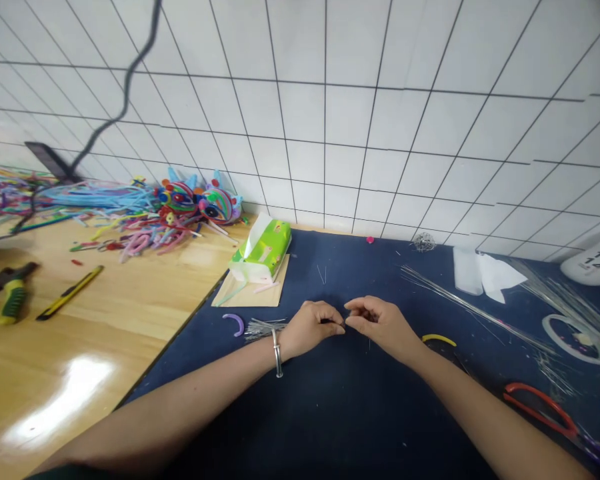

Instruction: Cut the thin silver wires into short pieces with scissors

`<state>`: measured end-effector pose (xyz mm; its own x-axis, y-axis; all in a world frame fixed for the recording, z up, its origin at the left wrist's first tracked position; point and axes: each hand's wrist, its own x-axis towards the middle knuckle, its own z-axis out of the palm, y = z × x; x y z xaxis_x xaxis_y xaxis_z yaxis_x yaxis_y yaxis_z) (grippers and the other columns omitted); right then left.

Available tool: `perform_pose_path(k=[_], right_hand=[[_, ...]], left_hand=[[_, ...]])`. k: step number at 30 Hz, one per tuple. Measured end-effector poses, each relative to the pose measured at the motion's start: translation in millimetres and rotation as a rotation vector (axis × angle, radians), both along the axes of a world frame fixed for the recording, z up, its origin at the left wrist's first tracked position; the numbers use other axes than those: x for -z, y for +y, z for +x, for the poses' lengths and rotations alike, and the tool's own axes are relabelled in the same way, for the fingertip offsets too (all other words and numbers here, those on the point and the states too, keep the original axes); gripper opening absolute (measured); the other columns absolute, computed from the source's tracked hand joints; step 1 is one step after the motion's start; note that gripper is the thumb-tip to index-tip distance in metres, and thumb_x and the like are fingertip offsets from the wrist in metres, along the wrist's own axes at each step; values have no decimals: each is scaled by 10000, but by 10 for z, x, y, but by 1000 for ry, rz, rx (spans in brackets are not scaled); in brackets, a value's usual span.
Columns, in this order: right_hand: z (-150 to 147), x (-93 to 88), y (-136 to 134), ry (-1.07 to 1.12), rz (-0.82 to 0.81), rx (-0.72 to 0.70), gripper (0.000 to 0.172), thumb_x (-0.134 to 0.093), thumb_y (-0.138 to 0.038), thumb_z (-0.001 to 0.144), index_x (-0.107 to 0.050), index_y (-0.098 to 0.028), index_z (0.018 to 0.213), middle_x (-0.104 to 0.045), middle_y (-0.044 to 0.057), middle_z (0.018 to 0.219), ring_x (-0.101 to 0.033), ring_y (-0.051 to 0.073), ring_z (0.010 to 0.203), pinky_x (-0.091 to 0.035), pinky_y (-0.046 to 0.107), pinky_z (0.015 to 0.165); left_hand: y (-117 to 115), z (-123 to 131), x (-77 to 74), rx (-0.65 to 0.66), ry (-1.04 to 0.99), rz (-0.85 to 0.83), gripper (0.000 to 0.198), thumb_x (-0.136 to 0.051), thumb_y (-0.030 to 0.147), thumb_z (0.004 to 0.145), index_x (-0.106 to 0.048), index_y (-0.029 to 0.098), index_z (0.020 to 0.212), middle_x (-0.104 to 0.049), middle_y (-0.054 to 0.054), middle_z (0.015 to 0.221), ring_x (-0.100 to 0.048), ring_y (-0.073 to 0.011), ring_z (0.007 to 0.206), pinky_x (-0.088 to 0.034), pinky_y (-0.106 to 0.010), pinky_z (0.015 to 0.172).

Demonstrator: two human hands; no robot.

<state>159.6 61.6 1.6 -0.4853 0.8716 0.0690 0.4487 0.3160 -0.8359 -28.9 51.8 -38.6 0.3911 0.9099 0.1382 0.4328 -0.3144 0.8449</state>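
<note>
Head view, looking down along two bare forearms onto a dark blue felt mat (340,413) laid over a glossy pale wooden surface (80,347). The left hand (313,327), with a silver metal bangle (277,353) at the wrist, and the right hand (380,323) meet at the middle of the mat. The fingers (334,320) of both hands are curled narrow. Their tips pinch a thin strand (345,323) that bridges the small gap between the hands; it is too fine to tell its material.

Just beside the left wrist lies a fanned bundle of short silvery wires (263,328), and near it a curved purple fuzzy piece (235,323). A curved yellow piece (439,339) lies just beside the right wrist. Long straight silver wires (470,307) stretch across the mat on the right, near red-handled scissors (540,407).

Behind the hands a soft green tissue pack (263,252) rests on a flat tan board (250,293). On the wood at far left are a tangled heap of colourful pipe cleaners (105,207), green-gripped pliers (10,290) and a yellow utility knife (70,292).
</note>
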Motion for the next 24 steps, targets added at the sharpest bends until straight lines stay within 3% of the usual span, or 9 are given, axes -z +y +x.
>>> perform_pose_path(k=[4,7,12,16,24], right_hand=[[9,117,20,7,-25,-40,263,-595,-318,735,-598,-224,981,-574,-6,780,-536,114,692,-421,230,634],[-44,149,-5,-3,67,-63,150,-556,-258,770,-640,-232,892,-585,-10,761,-540,110,705,-412,230,657],[-135,194,-55,47,154,-12,127,-529,-214,786,-650,-226,825,-610,-7,783,-559,109,729,-416,229,689],[-165,170,-87,34,178,-6,116,-527,-222,787,-642,-221,804,-612,-6,765,-563,116,719,-429,241,685],[-178,85,-122,25,352,-22,130,-490,-221,813,-619,-225,834,-598,28,824,-551,140,771,-442,270,729]], left_hand=[[-24,-5,20,-53,26,94,57,-645,256,700,-650,199,708,-642,12,758,-550,-131,772,-374,-262,783],[-52,-1,5,-63,32,77,69,-639,266,707,-657,201,716,-640,12,734,-547,-127,736,-385,-247,738],[-68,-3,-32,-65,86,55,122,-603,288,737,-654,191,683,-624,23,662,-533,-116,668,-376,-221,664],[-89,11,-93,-63,142,80,145,-587,292,746,-647,192,659,-615,30,630,-520,-113,632,-362,-220,634],[-146,93,-188,-178,132,185,86,-558,168,741,-634,206,755,-631,22,704,-528,-128,698,-363,-235,682]])
